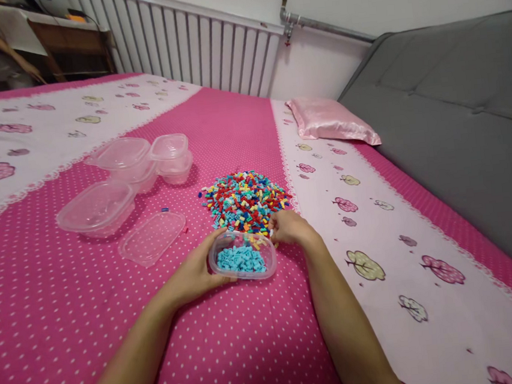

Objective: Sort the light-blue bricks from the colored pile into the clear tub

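My left hand point(196, 270) grips the left side of a small clear plastic tub point(243, 259) partly filled with light blue pieces. The tub rests on the pink dotted bedsheet point(235, 351). Just beyond it lies a heap of small mixed-colour pieces point(245, 198): blue, red, yellow, white. My right hand point(288, 227) sits at the heap's near right edge, right beside the tub's rim, fingers curled in a pinch; whatever they hold is too small to make out.
Several empty clear tubs point(122, 168) and a loose flat lid point(152, 237) lie to the left on the bed. A pink pillow point(328, 121) and grey headboard point(459, 136) are right; a radiator point(187, 44) behind. Another person's arm point(11, 55) shows far left.
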Motion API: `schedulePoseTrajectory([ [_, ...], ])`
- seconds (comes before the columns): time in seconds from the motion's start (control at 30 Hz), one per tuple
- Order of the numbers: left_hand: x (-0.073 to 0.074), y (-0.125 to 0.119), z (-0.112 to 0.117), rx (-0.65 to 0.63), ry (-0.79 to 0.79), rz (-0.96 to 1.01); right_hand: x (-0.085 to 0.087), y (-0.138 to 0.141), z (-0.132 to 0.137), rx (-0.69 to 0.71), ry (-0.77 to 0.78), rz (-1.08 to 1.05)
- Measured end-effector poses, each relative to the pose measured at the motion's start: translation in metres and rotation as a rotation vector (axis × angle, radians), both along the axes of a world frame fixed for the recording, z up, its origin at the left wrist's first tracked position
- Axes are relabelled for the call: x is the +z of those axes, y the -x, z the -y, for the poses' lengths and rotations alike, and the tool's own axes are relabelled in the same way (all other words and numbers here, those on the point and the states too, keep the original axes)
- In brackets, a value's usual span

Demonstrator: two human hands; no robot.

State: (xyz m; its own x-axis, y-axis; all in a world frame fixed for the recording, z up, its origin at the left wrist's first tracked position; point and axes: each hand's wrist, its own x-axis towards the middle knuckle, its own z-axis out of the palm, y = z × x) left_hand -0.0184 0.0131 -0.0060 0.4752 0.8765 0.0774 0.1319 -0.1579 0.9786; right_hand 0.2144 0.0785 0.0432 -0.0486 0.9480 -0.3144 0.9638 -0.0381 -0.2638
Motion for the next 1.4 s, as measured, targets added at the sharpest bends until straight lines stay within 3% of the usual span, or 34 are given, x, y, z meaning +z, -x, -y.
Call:
schedulePoseTrajectory([
  [0.33,0.000,0.001,0.000,0.015,0.020,-0.005,-0.008,-0.007,-0.002,0.067,-0.012,-0.054],
  [0.63,0.001,0.001,0.001,-0.001,0.032,0.009,-0.006,-0.003,-0.003,-0.028,-0.083,-0.064],
  [1.07,0.000,0.000,0.000,0.004,0.015,0.011,-0.001,0.000,0.001,-0.012,-0.118,-0.007],
  [1.27,0.001,0.000,0.001,0.005,0.022,0.015,0.020,-0.001,0.013,0.031,-0.267,-0.292],
  [1.4,0.000,0.000,0.000,0.008,0.020,0.013,0.035,0.006,0.028,0.208,-0.168,-0.614],
])
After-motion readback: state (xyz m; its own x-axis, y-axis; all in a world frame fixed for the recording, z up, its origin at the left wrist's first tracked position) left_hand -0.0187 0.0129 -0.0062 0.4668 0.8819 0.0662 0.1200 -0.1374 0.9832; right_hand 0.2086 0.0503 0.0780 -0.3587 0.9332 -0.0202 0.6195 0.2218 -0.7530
